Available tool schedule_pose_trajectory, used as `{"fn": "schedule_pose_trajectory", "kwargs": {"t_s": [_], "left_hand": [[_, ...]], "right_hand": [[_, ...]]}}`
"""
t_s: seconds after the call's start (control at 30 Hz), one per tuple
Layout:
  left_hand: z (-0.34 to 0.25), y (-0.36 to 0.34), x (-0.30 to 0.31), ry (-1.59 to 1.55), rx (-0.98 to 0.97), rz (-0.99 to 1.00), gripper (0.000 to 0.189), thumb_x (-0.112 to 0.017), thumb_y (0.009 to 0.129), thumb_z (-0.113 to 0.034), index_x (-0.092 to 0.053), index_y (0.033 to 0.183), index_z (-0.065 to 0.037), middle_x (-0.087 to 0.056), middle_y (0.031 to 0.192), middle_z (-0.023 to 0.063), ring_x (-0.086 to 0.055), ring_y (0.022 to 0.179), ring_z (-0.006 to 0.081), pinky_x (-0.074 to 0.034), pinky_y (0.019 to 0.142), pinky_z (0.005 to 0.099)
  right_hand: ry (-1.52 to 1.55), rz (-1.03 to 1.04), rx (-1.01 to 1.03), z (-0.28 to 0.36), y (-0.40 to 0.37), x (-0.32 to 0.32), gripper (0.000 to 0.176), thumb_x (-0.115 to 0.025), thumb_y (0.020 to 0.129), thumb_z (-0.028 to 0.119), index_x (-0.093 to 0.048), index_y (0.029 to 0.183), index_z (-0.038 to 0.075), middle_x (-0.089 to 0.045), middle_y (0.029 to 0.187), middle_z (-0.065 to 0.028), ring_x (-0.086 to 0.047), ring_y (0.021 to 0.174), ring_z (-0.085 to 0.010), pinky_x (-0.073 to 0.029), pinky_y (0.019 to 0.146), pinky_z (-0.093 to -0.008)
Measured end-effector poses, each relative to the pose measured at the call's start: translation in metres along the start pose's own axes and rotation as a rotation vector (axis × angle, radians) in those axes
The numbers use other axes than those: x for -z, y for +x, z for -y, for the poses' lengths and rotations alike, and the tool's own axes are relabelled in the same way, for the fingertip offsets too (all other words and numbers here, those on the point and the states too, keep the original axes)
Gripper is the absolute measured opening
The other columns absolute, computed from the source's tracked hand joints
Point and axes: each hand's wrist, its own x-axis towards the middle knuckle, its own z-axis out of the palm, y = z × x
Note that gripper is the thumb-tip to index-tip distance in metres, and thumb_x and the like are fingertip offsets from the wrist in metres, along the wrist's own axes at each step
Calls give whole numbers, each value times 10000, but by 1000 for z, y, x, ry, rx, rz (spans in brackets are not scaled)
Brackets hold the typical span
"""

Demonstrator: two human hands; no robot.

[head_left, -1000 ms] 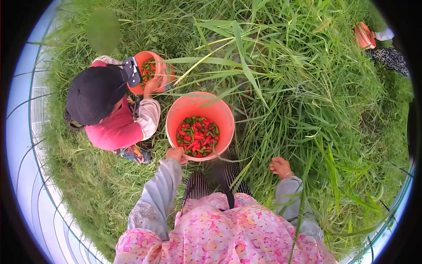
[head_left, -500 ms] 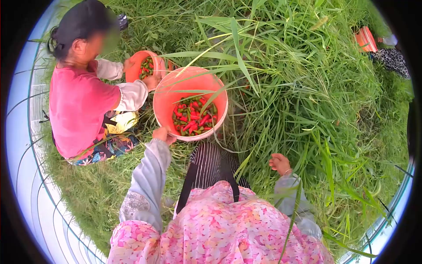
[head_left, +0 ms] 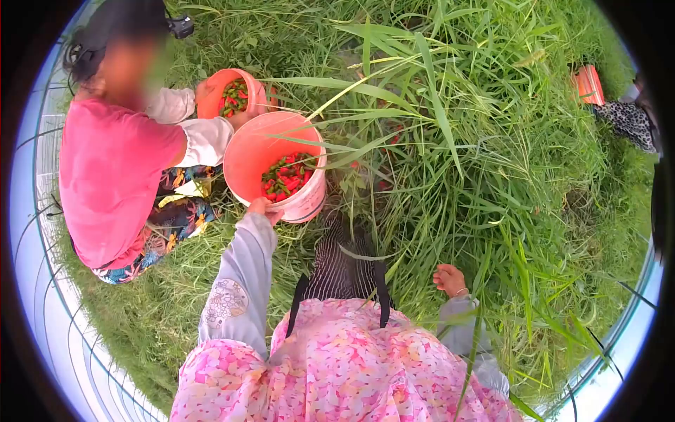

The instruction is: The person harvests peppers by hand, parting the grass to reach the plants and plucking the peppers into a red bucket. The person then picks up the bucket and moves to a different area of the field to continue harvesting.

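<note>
My left hand (head_left: 264,209) is closed on the near rim of a large orange bucket (head_left: 246,155), which leans to the left with its printed outer wall showing on the right. Red and green chili peppers (head_left: 287,177) lie in a heap against its lower right inside. Beside it, a co-worker's hands hold a smaller orange bucket (head_left: 209,102) that also has chili peppers (head_left: 233,98) in it. My right hand (head_left: 448,279) hangs over the grass at the right, fingers curled in, with nothing visible in them.
A co-worker in a pink shirt (head_left: 116,172) crouches at the left. Long grass blades (head_left: 436,105) arch across the view near the bucket. Another orange bucket (head_left: 589,84) and part of a person in patterned cloth (head_left: 628,125) appear at the far right.
The large bucket has moved left and tipped toward the co-worker, with my left hand still on its rim. My right hand stays nearly in place; its fingers look slightly more curled.
</note>
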Motion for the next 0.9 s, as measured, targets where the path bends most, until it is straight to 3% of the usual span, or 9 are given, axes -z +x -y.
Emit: {"fn": "schedule_pose_trajectory", "kwargs": {"t_s": [0.1,0.37,0.5,0.53,0.67,0.73,0.77,0.83,0.9], "left_hand": [[17,2,4,-87,33,10,187,-488,779,-107,-473,956,-51,-559,927,156,-577,794,276,-573,654,367],[15,30,15,-28,31,-6,160,-487,764,-120,-464,903,-42,-539,848,144,-574,744,276,-571,624,374],[26,36,12,-61,158,-22,200,-461,774,-103,-460,965,-41,-565,899,151,-590,788,294,-555,649,412],[33,40,15,-75,141,-40,221,-458,774,-97,-459,986,-32,-567,908,153,-593,796,297,-553,657,418],[46,21,16,-40,80,-32,260,-460,772,-63,-455,1024,1,-575,930,154,-606,808,297,-555,680,421],[50,20,12,-15,33,-15,259,-467,768,-50,-456,1021,6,-579,931,151,-613,787,291,-555,694,408],[52,14,6,-28,6,-91,199,-504,757,-108,-517,900,30,-585,804,169,-622,627,276,-569,532,359],[48,2,2,19,-13,-71,234,-485,747,-83,-515,941,44,-591,826,188,-628,637,288,-572,539,371],[52,6,-6,-164,4,-17,291,-466,735,-71,-508,993,58,-599,858,203,-630,639,297,-574,537,380]], "right_hand": [[35,-7,-23,4,7,-12,296,-500,841,111,-530,1124,30,-636,857,-68,-594,675,-124,-472,555,-265],[-142,81,123,96,-6,-79,295,-489,851,129,-548,1123,31,-640,922,-74,-607,752,-130,-492,636,-261],[-220,121,261,127,-3,-112,251,-504,845,109,-585,1064,18,-649,842,-93,-603,708,-120,-482,592,-249],[-183,155,298,125,4,-118,250,-531,837,152,-594,1056,48,-659,855,-112,-630,754,-183,-499,664,-293],[-562,107,538,146,34,-149,292,-539,818,263,-600,1052,99,-637,952,-163,-599,904,-333,-463,828,-379],[-692,97,655,182,35,-164,281,-521,820,238,-604,1048,95,-634,961,-170,-600,911,-329,-464,826,-387],[-754,82,709,196,39,-168,277,-512,822,226,-606,1045,93,-632,965,-174,-601,915,-328,-465,825,-391],[-876,11,783,216,67,-179,249,-514,818,206,-609,1002,67,-634,946,-177,-601,882,-338,-477,790,-386],[-1072,-59,835,237,116,-175,230,-515,810,187,-612,976,61,-634,941,-175,-601,873,-337,-483,770,-383]]}}
